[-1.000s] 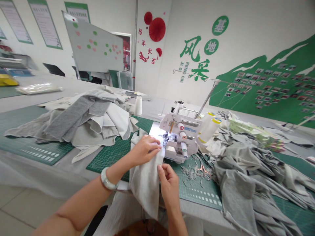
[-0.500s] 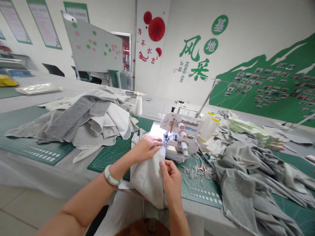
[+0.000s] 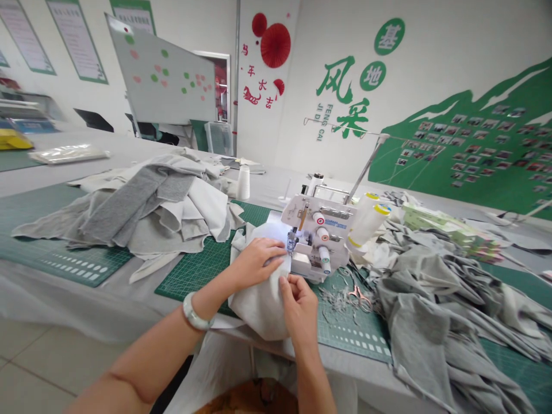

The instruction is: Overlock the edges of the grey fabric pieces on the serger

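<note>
A light grey fabric piece [image 3: 263,305] runs up to the needle area of a white overlock sewing machine [image 3: 317,230], whose lamp lights the cloth. My left hand [image 3: 259,259] lies flat on the fabric just left of the presser foot, fingers stretched out. Closer to me, my right hand [image 3: 299,302] pinches the fabric's right edge between thumb and forefinger. The lower part of the cloth hangs toward my lap over the table edge. White thread cones [image 3: 368,221] stand behind the machine on its right.
Grey fabric pieces [image 3: 150,201] are heaped on the left over a green cutting mat [image 3: 190,276]. To the right lie small scissors [image 3: 360,299], thread scraps [image 3: 338,302] and a large grey cloth pile [image 3: 431,310]. A single thread cone [image 3: 244,183] stands behind the mat.
The fabric has advanced toward the needle, and its hanging lower end has risen and bunched. Both hands keep nearly the same place beside the machine. The view has shifted slightly.
</note>
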Demonstrator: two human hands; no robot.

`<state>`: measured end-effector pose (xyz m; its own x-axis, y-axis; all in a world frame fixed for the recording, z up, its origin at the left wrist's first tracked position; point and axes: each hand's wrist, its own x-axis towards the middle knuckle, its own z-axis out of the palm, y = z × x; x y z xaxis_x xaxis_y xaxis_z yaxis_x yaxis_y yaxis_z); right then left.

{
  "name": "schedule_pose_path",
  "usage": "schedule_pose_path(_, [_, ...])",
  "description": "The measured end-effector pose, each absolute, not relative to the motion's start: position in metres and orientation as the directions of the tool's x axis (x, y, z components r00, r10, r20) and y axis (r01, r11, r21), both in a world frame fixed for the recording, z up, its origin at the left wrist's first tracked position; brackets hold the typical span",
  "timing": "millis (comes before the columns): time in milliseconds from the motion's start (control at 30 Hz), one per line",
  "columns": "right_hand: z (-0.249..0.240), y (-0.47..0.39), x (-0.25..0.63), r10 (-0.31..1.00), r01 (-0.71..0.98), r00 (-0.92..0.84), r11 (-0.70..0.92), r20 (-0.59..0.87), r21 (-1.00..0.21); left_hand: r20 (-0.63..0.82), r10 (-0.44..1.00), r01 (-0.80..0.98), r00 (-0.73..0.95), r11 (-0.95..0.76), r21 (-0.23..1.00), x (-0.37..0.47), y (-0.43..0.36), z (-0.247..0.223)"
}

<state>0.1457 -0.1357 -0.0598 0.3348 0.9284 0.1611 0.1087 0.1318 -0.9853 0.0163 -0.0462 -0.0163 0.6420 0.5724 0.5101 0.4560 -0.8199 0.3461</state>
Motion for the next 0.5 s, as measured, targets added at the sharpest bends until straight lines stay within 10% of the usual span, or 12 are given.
schedule_pose_path(500, [-0.057, -0.134, 0.147, 0.919, 0.188, 0.342, 0.139, 0.197, -0.972, 0.517, 0.567, 0.517, 0.641, -0.817, 0.256, 0.019, -0.048, -0.01])
